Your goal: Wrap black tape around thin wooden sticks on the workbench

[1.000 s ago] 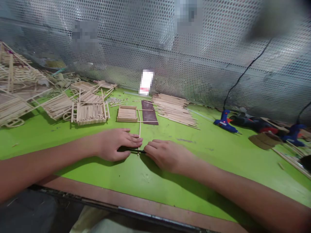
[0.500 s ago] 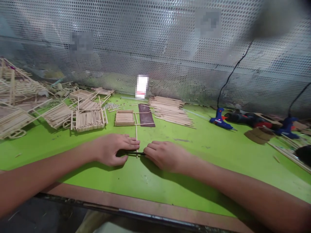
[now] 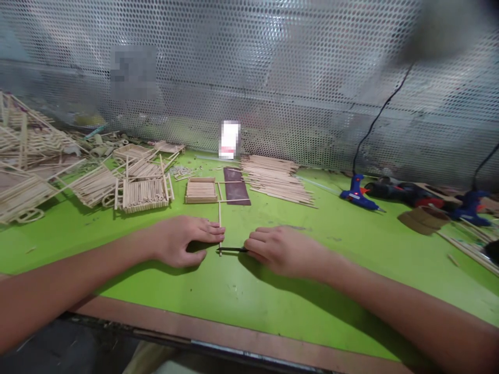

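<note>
My left hand (image 3: 187,239) lies palm down on the green table, fingers stretched out and thumb apart. Its fingertips press on a thin wooden stick (image 3: 220,212) that points away from me. In my closed right hand (image 3: 280,250) is a thin dark blade (image 3: 233,250); its handle end is hidden by the fingers. The blade lies across the stick near its close end, with the pointed tip just past it on the left. Beyond the hands sits a small wooden stick tray (image 3: 201,191), and two short sticks reach from beside it onto a brown sandpaper-like sheet (image 3: 237,192).
Loose sticks (image 3: 278,179) lie in a pile behind the sheet. Stick-built pieces (image 3: 143,195) crowd the left side. To the right are a blue glue gun (image 3: 358,193) with a cord, a second glue gun (image 3: 471,208) and a brown curved piece (image 3: 423,220). A perforated metal screen (image 3: 273,104) stands behind.
My right hand has slid to the right, drawing the blade across the stick so that its tip now shows. My left hand stays on the stick. The view has shifted slightly.
</note>
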`<state>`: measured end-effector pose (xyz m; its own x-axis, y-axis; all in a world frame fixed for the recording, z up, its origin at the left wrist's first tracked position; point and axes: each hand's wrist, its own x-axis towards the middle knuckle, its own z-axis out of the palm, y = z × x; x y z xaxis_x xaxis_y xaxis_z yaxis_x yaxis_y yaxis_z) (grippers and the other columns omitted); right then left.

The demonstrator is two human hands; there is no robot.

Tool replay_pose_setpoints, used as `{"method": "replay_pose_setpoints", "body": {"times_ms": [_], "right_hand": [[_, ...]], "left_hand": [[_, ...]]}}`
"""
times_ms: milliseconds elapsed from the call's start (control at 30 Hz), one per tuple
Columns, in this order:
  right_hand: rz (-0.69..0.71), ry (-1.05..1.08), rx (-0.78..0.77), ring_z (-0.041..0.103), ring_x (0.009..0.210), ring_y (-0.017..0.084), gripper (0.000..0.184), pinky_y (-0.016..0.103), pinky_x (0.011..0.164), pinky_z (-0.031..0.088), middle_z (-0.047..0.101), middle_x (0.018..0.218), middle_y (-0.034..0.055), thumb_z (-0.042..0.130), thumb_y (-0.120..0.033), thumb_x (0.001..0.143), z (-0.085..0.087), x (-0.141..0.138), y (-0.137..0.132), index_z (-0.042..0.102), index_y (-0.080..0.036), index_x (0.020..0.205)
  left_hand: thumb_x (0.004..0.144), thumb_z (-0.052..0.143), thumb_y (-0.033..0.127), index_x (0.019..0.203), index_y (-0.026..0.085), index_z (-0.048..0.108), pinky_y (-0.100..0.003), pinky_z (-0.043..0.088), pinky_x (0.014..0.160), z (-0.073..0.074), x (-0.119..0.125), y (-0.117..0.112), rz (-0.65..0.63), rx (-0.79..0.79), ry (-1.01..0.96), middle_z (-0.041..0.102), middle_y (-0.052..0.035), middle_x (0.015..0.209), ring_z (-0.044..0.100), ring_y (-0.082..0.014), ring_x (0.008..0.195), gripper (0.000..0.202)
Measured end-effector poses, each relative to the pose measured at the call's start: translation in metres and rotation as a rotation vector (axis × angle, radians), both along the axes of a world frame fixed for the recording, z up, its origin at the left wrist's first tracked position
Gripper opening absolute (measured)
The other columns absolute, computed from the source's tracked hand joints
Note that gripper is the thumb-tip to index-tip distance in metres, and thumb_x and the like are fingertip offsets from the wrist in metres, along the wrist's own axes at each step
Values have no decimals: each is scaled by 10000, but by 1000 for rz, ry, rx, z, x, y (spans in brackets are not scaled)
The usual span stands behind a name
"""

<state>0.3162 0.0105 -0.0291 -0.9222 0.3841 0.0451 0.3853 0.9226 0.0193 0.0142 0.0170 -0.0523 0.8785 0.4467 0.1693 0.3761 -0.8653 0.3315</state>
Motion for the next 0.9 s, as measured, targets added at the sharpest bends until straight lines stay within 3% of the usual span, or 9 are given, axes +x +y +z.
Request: {"method": "replay_pose_setpoints", "body": {"times_ms": [333, 467, 633, 900], "right_hand": [[-2, -1, -18, 514, 704, 152, 177, 299, 629, 336, 636, 820, 23, 519, -211, 1055, -6, -6, 2, 620, -170, 916], [-10, -12, -4, 525, 711, 156, 167, 299, 639, 345, 645, 826, 26, 528, -216, 1056, -8, -10, 3, 621, -166, 927], [-18, -26, -11, 536, 710, 156, 157, 297, 635, 342, 654, 833, 34, 525, -211, 1052, -7, -12, 4, 622, -169, 936], [16, -53, 26, 570, 735, 165, 126, 301, 658, 386, 666, 831, 32, 545, -200, 1038, -7, -23, 4, 633, -167, 955]], "left_hand": [[917, 549, 230, 1308, 138, 715, -501, 513, 1160, -3, -2, -1, -28, 126, -76, 708, -112, 1344, 698, -291, 1227, 434], [912, 558, 235, 1261, 154, 734, -510, 527, 1134, -2, -2, 1, -19, 155, -96, 731, -112, 1307, 718, -290, 1177, 399], [923, 566, 246, 1385, 152, 662, -464, 512, 1149, 1, -2, 3, -81, 128, -51, 679, -102, 1393, 653, -289, 1293, 481], [892, 562, 201, 1236, 198, 759, -468, 492, 1163, 5, -6, 6, -74, 153, -8, 722, -57, 1315, 717, -259, 1192, 397]]}}
